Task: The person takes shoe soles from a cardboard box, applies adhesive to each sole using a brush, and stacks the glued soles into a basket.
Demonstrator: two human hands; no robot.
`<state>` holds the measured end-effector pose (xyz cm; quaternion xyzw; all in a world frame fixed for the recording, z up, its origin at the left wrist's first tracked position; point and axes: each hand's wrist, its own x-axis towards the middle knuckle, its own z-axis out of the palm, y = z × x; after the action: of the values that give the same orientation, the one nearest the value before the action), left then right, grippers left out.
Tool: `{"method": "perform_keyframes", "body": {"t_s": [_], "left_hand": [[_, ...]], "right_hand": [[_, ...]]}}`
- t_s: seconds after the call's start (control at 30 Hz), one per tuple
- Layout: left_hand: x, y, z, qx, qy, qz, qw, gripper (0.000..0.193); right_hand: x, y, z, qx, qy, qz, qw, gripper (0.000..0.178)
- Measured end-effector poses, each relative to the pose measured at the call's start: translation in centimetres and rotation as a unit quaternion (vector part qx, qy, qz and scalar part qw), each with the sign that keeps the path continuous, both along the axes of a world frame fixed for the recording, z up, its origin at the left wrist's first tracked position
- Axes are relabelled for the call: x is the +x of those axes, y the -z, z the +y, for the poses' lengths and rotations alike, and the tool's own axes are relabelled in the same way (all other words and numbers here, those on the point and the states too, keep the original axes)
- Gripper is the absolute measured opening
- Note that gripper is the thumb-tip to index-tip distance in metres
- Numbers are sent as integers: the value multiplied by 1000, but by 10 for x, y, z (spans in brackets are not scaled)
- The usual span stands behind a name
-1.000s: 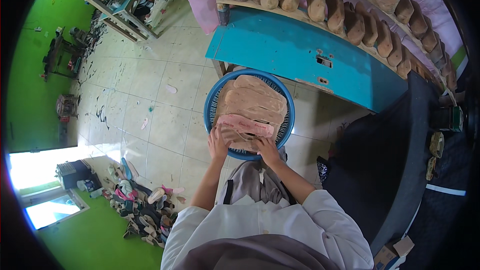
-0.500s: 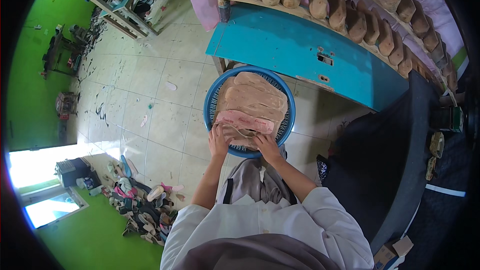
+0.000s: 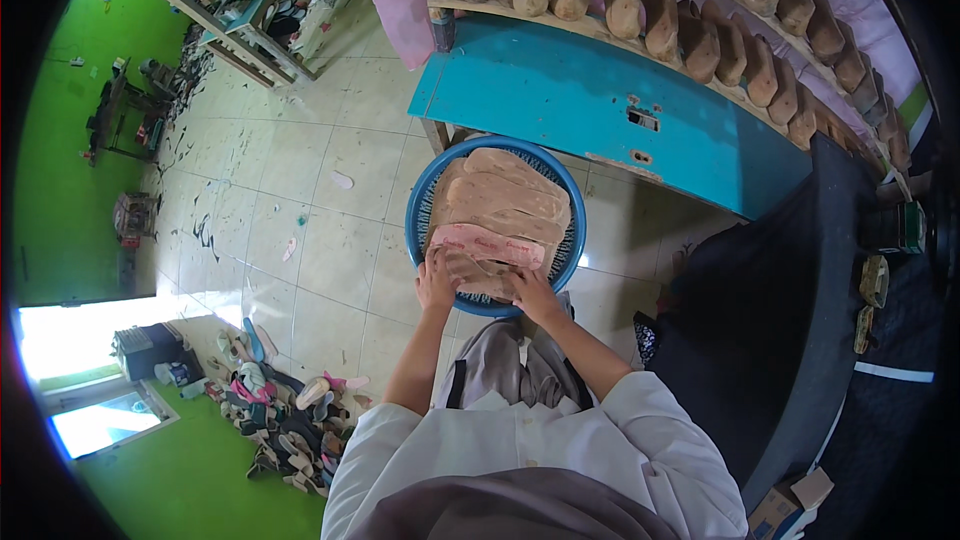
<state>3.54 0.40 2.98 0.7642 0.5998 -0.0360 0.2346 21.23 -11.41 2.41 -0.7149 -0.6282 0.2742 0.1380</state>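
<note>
A round blue plastic basket [image 3: 418, 202] stands before my knees, filled with flat tan insole-shaped pieces [image 3: 505, 202] lying overlapped. One pinkish insole piece [image 3: 487, 243] with red markings lies across the near part of the pile. Nearest me is another tan insole piece [image 3: 487, 280], its two ends at my hands. My left hand [image 3: 435, 283] is closed on its left end, fingers curled over the edge. My right hand [image 3: 535, 292] is closed at the right end, thumb and fingers bent. The fingertips are partly hidden.
Behind the basket stands a turquoise panel [image 3: 560, 90], with wooden shoe lasts [image 3: 620, 0] on shelves above. A dark cloth-covered table [image 3: 760, 320] is on the right. Heaped shoes [image 3: 290, 420] lie on the tiled floor at left. A wooden-framed table [image 3: 250, 40] stands far left.
The near insole piece has shifted slightly between my hands, and the dark gap beside the pinkish piece looks smaller. My hands stay at its two ends. The view has moved a little.
</note>
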Motion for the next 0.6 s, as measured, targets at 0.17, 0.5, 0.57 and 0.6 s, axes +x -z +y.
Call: {"method": "perform_keyframes", "body": {"t_s": [0.17, 0.5, 0.57, 0.6], "left_hand": [[2, -10, -5, 13, 6, -9, 1000, 70], [28, -39, -50, 171, 121, -230, 950, 9], [48, -49, -58, 185, 154, -239, 941, 9], [61, -57, -62, 200, 180, -244, 932, 10]], "right_hand": [[-2, -7, -15, 55, 65, 51, 995, 62], [48, -59, -92, 144, 241, 54, 958, 45], [51, -78, -107, 172, 253, 39, 951, 44], [52, -89, -115, 197, 256, 28, 946, 43]]}}
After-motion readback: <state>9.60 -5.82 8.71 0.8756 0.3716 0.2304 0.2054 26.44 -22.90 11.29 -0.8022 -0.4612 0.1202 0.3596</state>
